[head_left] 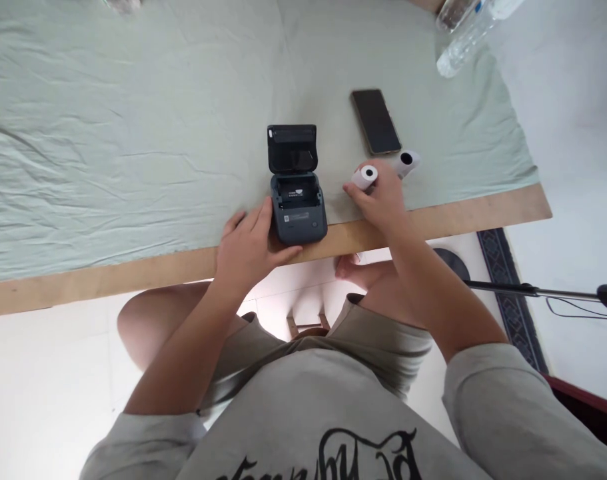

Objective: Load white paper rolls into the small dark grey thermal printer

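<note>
At the left, a pale green, wrinkled cloth (133, 133) covers the tabletop (98, 283), leaving a bare wooden strip along the near edge. Next comes the left hand (246, 247), resting at that edge. Its fingers are spread, with the index finger against the printer's left side and the thumb stretched along its near end; they do not close round it.

The printer (302, 225) sits upright near the edge, in front of the person. Its lid (293, 150) stands open at the far end, and a label shows inside the bay.

To the right, apart from the printer, the right hand (386, 200) holds a white roll (367, 176) between thumb and fingers, the core end facing up. Just beyond the hand lies a phone (376, 121), dark screen up. A second roll (412, 162) lies just right of the hand. Clear bottles (460, 52) lie at the far right.
</note>
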{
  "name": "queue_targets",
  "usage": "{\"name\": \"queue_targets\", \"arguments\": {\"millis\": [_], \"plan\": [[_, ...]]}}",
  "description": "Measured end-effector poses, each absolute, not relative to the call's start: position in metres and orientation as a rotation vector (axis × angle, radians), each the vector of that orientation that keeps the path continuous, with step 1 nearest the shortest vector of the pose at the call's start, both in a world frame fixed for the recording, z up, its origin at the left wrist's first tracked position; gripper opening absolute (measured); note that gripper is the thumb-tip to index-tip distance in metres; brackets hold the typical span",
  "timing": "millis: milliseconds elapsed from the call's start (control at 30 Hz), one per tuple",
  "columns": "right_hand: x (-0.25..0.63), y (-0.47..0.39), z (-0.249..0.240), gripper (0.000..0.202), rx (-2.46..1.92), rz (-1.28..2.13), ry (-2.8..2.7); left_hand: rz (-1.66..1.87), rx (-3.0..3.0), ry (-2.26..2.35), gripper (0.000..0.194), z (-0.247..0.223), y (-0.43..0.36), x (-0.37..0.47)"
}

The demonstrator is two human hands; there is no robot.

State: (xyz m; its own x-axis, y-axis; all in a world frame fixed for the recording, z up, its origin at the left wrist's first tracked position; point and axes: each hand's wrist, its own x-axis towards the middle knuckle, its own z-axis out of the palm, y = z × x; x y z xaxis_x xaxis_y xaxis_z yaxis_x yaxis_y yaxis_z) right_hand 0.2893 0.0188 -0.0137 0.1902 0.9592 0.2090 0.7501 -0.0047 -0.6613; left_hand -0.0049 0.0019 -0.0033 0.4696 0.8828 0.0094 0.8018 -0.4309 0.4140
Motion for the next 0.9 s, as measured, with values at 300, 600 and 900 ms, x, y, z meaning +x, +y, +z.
{"name": "queue_targets", "arguments": {"millis": [300, 600, 900], "plan": [[0.289, 0.007, -0.012, 0.049, -1.763, 0.275, -1.580, 0.314, 2.352, 1.422, 0.092, 0.000, 0.001, -0.004], [0.368, 0.021, 0.002, 0.051, -1.793, 0.016, -1.625, 0.289, 2.334, 1.435, 0.096, 0.001, 0.001, -0.003], [0.368, 0.022, -0.020, 0.020, -1.850, 0.107, -1.524, 0.311, 2.368, 1.423, 0.096, -0.002, 0.001, -0.003]]}}
